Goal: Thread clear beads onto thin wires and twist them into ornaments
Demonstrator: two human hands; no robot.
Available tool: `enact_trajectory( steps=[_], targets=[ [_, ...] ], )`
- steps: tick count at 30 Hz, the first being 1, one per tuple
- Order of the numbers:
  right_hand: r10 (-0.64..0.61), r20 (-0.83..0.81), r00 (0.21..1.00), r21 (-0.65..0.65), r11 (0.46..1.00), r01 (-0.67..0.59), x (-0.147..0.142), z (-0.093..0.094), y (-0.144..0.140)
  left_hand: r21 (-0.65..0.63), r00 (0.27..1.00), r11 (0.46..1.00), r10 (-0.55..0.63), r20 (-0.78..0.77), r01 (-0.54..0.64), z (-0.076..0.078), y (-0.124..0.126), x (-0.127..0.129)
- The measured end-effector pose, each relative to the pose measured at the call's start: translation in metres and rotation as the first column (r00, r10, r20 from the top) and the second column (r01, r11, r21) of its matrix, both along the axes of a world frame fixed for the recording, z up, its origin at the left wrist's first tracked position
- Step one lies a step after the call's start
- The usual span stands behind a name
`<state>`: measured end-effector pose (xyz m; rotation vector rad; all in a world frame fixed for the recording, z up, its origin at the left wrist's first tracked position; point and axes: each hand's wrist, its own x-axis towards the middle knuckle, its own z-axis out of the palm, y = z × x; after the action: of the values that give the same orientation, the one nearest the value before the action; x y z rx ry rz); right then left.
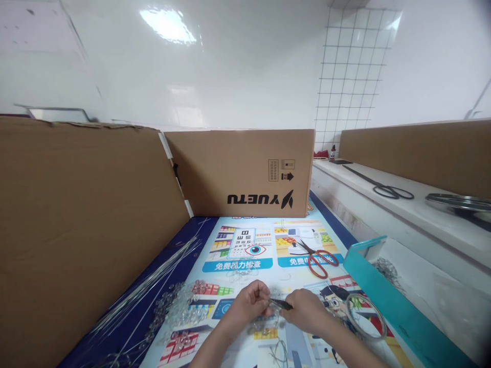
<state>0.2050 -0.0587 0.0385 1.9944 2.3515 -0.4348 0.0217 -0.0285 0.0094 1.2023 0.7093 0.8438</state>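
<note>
My right hand (305,309) is closed round a pair of pliers (282,303), whose dark, narrow jaws point left; the grip hides their handles. At the tip of the jaws, my left hand (251,303) pinches something too small to make out. Clear beads and thin wire pieces (264,323) lie under and around both hands. A larger heap of clear glassy beads (184,306) spreads to the left. Red-handled scissors (318,258) rest beyond my right hand, with their blades partly apart. Nearer me lies a small bunch of thin wire (279,351).
A coil of wire (366,317) lies beside a teal-edged box (406,314) holding small metal pieces. Long wire strands (149,283) lie at left. Cardboard panels (245,168) stand behind and left. Large black scissors (391,190) lie on the white ledge (364,179) at right.
</note>
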Motion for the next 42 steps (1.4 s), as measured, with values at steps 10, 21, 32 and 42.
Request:
enact_trajectory(
  steps=[10, 21, 32, 42],
  targets=[
    [0.009, 0.004, 1.000, 0.032, 0.999, -0.009, 0.003, -0.008, 0.004, 0.008, 0.999, 1.000, 0.022, -0.024, -0.022, -0.005, 0.001, 0.002],
    [0.003, -0.016, 1.000, 0.043, 0.999, -0.002, 0.005, -0.016, 0.007, 0.022, 0.998, 0.999, 0.045, -0.036, -0.044, -0.014, 0.005, 0.003],
    [0.016, -0.003, 1.000, 0.073, 0.997, -0.016, 0.004, -0.014, 0.006, 0.060, 0.998, 0.997, 0.055, -0.039, -0.052, -0.016, 0.005, 0.003],
    [-0.018, 0.055, 0.998, 0.100, 0.995, 0.012, -0.003, -0.008, 0.002, 0.072, 0.993, 0.991, 0.115, -0.035, -0.112, -0.023, 0.008, 0.007]
  ],
)
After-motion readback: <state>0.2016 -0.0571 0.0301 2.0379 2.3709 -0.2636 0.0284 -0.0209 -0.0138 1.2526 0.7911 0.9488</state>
